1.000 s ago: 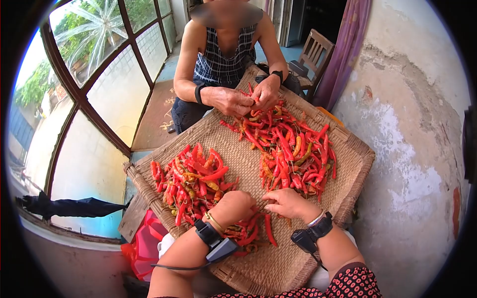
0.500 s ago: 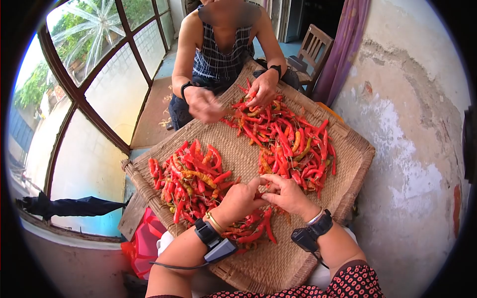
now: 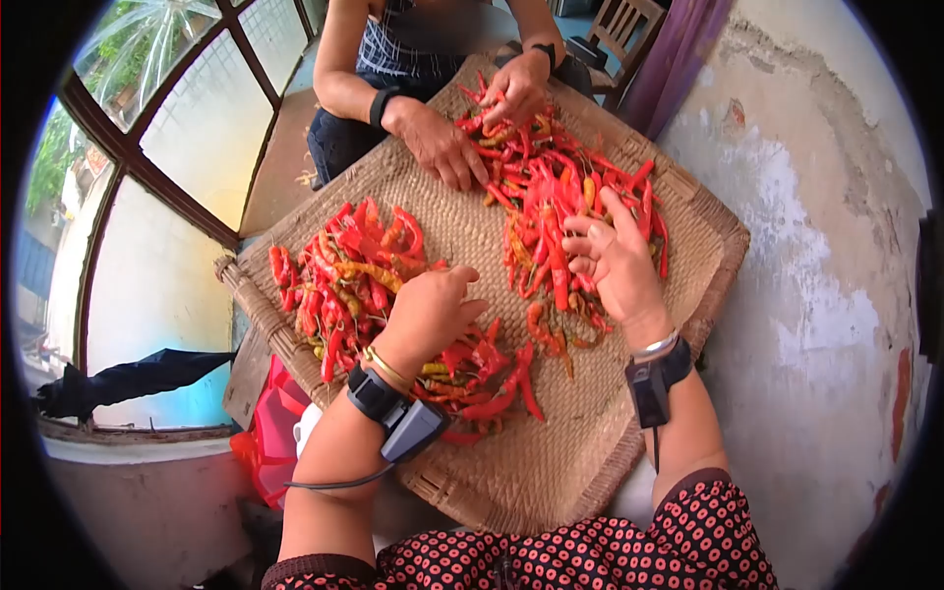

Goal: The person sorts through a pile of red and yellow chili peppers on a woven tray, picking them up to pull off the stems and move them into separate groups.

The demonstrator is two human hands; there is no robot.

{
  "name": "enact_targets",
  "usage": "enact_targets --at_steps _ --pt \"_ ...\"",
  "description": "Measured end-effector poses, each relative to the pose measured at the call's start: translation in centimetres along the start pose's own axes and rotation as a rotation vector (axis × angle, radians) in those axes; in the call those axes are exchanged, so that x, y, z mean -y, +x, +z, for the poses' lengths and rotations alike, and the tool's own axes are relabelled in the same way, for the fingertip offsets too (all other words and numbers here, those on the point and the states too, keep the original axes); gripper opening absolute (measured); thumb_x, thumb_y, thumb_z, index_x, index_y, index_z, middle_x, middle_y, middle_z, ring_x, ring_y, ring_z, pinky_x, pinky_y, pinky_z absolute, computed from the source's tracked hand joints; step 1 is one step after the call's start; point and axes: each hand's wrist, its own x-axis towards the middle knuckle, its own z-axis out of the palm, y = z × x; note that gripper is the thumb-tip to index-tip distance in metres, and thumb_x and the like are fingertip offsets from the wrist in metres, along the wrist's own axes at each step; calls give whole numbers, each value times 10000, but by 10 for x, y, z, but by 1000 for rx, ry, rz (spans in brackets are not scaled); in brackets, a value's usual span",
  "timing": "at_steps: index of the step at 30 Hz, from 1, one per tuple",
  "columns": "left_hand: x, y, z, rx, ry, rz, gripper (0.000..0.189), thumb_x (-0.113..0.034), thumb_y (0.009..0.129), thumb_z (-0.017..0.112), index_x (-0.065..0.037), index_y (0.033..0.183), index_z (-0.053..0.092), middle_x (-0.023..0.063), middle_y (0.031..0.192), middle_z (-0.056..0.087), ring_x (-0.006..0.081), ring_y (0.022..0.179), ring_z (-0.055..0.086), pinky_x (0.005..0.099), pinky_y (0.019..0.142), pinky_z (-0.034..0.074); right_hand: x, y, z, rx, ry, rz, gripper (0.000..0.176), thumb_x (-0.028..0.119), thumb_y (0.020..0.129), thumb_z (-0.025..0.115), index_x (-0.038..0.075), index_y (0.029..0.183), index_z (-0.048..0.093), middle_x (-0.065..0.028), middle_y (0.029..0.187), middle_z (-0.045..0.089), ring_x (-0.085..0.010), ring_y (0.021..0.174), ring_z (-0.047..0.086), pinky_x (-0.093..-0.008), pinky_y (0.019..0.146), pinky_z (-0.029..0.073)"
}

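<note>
Red chili peppers lie in two piles on a woven mat (image 3: 580,433). My left hand (image 3: 433,313) hovers at the inner edge of the left chili pile (image 3: 339,270), its fingers loosely bent and apart, with nothing visible in them. Over the near side of the right chili pile (image 3: 541,197) is my right hand (image 3: 621,265), fingers spread and holding nothing. More chilies (image 3: 492,379) lie below my left wrist. A few loose chilies (image 3: 546,329) rest just left of my right wrist.
Across the mat, another person's hands (image 3: 442,147) work at the far end of the right pile. A window frame and a dark folded umbrella (image 3: 147,382) are at left, above a red plastic bag (image 3: 275,433). A wall (image 3: 787,246) bounds the right; a wooden chair (image 3: 624,34) stands behind.
My hands were together at the middle of the mat and have separated, the right moving up and right over its pile, the left moving up and left. The other person's hand has reached the chilies.
</note>
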Motion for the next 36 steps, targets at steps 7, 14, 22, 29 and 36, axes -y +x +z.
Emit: enact_targets --at_steps 7,14,22,29,36 --pt "10 -6 13 306 128 297 227 -78 709 551 -73 925 622 117 849 603 288 857 564 377 771 456 -19 -4 -2 390 -634 278 316 143 823 587 -25 1089 564 -71 796 627 -104 667 594 -234 566 465" --pt "6 -7 4 329 266 184 191 -76 712 534 -77 880 625 115 812 577 286 824 564 380 730 464 -48 -29 20 799 -1226 -18 312 286 734 664 45 927 617 -163 800 634 -325 777 618 -401 695 483" --pt "15 -10 15 306 168 277 178 -72 713 534 -73 866 624 118 817 565 293 826 565 381 719 469 -61 -30 8 902 -1442 -79 279 195 689 678 57 894 547 -151 770 600 -345 793 596 -445 687 463" --pt "14 -8 16 349 208 272 153 -82 712 555 -66 843 630 116 843 566 300 825 572 390 701 472 -72 -31 4 840 -1595 -292 162 131 710 615 68 848 557 -131 704 601 -331 710 611 -434 606 482" --pt "5 8 1 74 9 245 69 -86 744 591 -55 797 621 108 727 581 257 698 583 354 620 463 -74 -27 1 882 -1680 -306 84 131 719 562 74 780 576 -135 679 598 -330 696 611 -435 593 478"
